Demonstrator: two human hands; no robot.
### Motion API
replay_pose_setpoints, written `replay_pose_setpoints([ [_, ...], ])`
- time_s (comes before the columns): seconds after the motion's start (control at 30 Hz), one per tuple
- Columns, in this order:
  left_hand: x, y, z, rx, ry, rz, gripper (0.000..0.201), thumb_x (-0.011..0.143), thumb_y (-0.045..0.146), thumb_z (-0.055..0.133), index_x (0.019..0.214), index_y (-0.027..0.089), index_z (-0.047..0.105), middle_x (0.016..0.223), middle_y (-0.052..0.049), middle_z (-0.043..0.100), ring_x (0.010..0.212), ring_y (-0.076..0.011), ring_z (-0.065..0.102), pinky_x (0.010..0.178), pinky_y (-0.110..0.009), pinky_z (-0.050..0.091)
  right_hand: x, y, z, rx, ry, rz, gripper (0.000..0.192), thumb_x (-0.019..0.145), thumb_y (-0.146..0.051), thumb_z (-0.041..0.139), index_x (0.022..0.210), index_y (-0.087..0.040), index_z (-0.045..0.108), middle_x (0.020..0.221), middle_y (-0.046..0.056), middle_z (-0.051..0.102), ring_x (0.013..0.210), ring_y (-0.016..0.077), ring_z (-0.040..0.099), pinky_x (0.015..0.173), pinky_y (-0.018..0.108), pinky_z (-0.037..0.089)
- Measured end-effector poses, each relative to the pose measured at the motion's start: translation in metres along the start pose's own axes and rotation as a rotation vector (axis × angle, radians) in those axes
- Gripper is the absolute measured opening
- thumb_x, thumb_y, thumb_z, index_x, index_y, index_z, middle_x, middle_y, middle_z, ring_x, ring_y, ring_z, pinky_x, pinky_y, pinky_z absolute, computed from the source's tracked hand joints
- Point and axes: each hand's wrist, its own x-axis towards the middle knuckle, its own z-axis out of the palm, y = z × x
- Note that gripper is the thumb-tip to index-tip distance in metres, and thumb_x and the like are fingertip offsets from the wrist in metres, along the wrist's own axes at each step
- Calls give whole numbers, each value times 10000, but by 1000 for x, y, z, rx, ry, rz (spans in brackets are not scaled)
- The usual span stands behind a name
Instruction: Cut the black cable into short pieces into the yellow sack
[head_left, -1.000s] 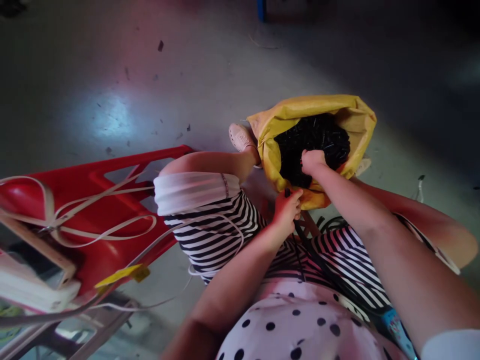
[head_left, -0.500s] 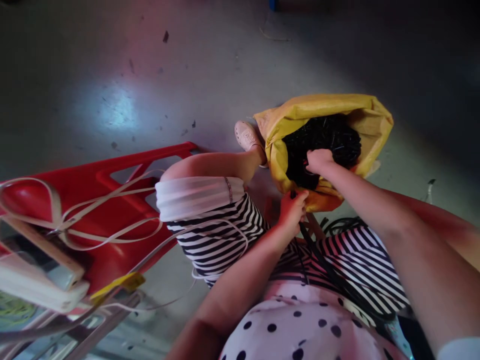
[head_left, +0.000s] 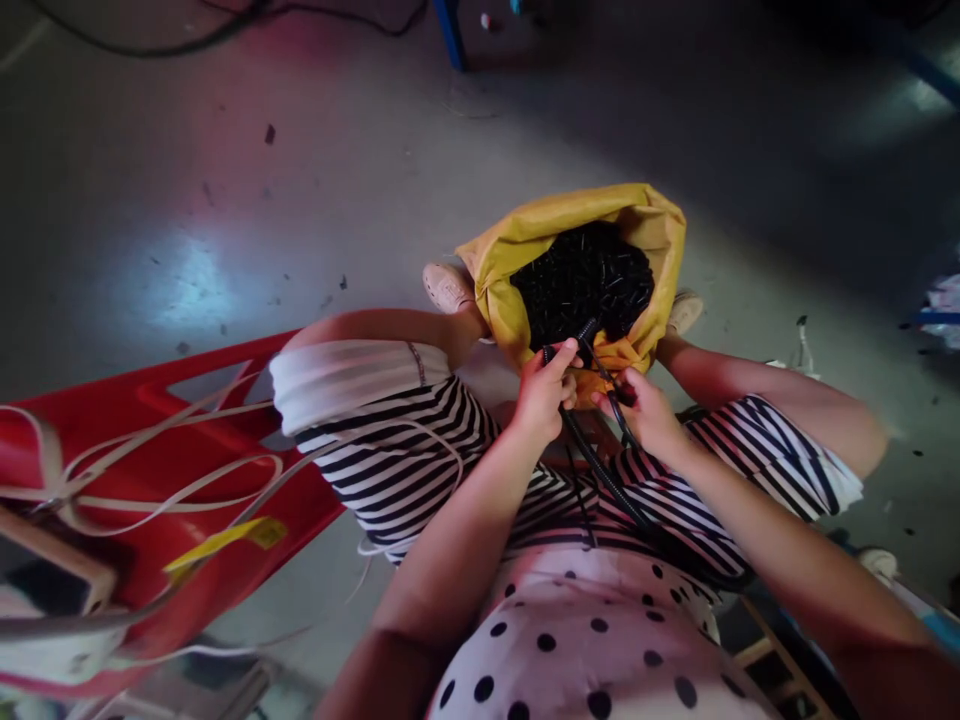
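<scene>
My left hand (head_left: 546,392) is closed around a black ribbed tube (head_left: 600,475), near its end, and the tube runs down across my lap. Just to its right, my right hand (head_left: 646,412) grips a second black cord-like length (head_left: 616,402); whether it is tube or cable I cannot tell. A dark ribbed end shows between the hands, over the front rim of a yellow sack (head_left: 517,225). Inside the open sack lies a heap of short black tube pieces (head_left: 592,275). The sack stands between my feet.
A red plastic chair (head_left: 217,480) at the left carries a white flat strap (head_left: 180,505) and a box-like item (head_left: 56,560). A blue leg (head_left: 450,35) stands at the far side. Dark cables (head_left: 165,45) cross the floor at the upper left.
My right hand has come out of the sack toward me and now grips a black length beside my left hand. The left hand still holds the tube. The view has shifted.
</scene>
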Motion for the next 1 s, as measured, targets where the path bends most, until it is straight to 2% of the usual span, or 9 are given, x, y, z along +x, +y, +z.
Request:
replay_pose_setpoints([
  [0.17, 3, -1, -2, 76, -21, 40, 416, 890, 441, 935, 856, 177, 615, 766, 53, 632, 412, -2, 330, 377, -188, 226, 2, 5, 6, 95, 3, -20, 680, 729, -869, 830, 848, -275, 522, 797, 11, 683, 741, 209, 595, 684, 336, 458],
  [0.37, 14, -3, -11, 238, 69, 176, 279, 906, 371, 900, 973, 171, 717, 701, 73, 590, 417, -35, 367, 402, -213, 265, 10, 14, -1, 211, -48, 36, 651, 743, -820, 872, 916, -262, 584, 809, -6, 648, 773, 214, 598, 684, 333, 479],
  [0.43, 19, -6, -15, 305, 70, 235, 240, 907, 347, 887, 982, 172, 740, 703, 59, 610, 477, -61, 451, 464, -214, 355, 14, 17, -2, 226, -84, 33, 637, 762, -814, 869, 953, -266, 607, 830, 2, 651, 815, 237, 623, 700, 345, 507],
  [0.53, 25, -11, -19, 412, 77, 374, 151, 901, 270, 865, 937, 176, 752, 792, 2, 707, 702, -125, 650, 683, -238, 525, 15, 20, -3, 231, -128, 35, 622, 775, -795, 879, 982, -268, 621, 862, 9, 653, 868, 256, 643, 736, 359, 535],
  [0.63, 29, -13, -23, 517, 68, 480, 43, 915, 183, 796, 933, 173, 759, 910, -45, 781, 892, -177, 726, 871, -283, 569, 15, 20, -2, 235, -159, 49, 619, 769, -774, 898, 974, -265, 611, 884, 6, 651, 880, 247, 639, 745, 351, 534],
  [0.87, 31, -16, -25, 786, 43, 527, 71, 937, 133, 768, 966, 195, 747, 936, -57, 812, 898, -211, 747, 859, -304, 560, 22, 24, 0, 209, -171, 81, 617, 760, -739, 922, 987, -258, 609, 918, 19, 688, 901, 252, 665, 713, 336, 528],
  [1.0, 32, -18, -28, 981, 2, 546, 98, 962, 118, 754, 996, 209, 755, 1002, -74, 829, 954, -240, 768, 892, -333, 562, 21, 26, 2, 173, -143, 61, 582, 796, -729, 914, 988, -258, 633, 871, 27, 697, 828, 252, 691, 656, 333, 545],
])
